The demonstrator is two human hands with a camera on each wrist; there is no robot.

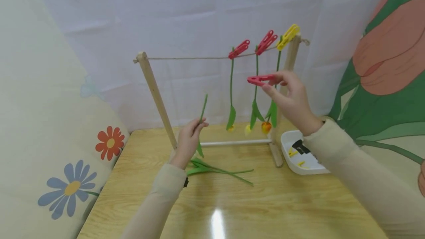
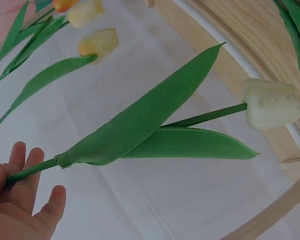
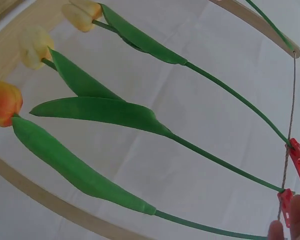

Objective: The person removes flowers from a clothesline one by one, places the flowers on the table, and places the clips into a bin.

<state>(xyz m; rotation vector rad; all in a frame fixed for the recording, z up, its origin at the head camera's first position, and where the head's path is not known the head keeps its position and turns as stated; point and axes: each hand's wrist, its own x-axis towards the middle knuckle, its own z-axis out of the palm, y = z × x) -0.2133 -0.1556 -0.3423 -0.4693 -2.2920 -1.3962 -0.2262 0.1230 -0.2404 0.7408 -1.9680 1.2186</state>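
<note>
My left hand [image 1: 189, 141] pinches the stem of an artificial white tulip [image 2: 272, 105], stem end up and bloom down, in front of a wooden frame [image 1: 155, 97]. My right hand [image 1: 293, 97] holds a red clothespin [image 1: 257, 80] by its handle end, below the twine [image 1: 189, 58]. Three tulips hang upside down from that twine's right half. Two are pinned by a red clothespin [image 1: 239, 49] and another red clothespin [image 1: 266, 42], the third by a yellow clothespin [image 1: 288, 37]. In the right wrist view, an orange tulip [image 3: 5, 102] hangs among paler ones.
More green-stemmed flowers [image 1: 225, 172] lie on the wooden table [image 1: 252, 209] near my left hand, their blooms hidden. To the right, a white tray [image 1: 288, 156] holds yellow clothespins, partly behind my right arm. A white cloth hangs behind the frame.
</note>
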